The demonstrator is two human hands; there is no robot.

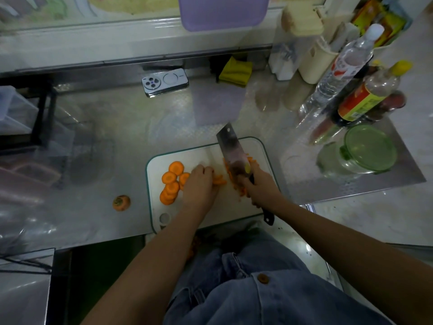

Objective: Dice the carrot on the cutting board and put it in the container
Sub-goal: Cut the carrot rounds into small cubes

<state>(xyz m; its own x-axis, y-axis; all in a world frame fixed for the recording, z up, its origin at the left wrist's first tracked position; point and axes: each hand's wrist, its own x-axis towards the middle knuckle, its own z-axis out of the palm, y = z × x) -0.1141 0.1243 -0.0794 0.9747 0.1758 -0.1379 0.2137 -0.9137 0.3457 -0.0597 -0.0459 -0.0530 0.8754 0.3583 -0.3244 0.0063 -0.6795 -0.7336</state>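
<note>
A white cutting board (161, 209) with a green rim lies on the steel counter. Round orange carrot slices (172, 181) overlap on its left half. My left hand (200, 184) holds down a few carrot slices (220, 179) with curled fingers at the board's middle. My right hand (260, 186) grips the black handle of a cleaver (230, 148), whose blade stands just right of the held slices. Small cut carrot pieces (242, 191) lie under and beside the blade. A glass container (367, 148) with a green lid stands at the right.
A carrot end (121, 202) lies on the counter left of the board. A phone (165, 82) and a yellow cloth (235, 71) lie at the back. Bottles (367, 97) and jars crowd the back right. A purple lid (222, 12) leans at the window.
</note>
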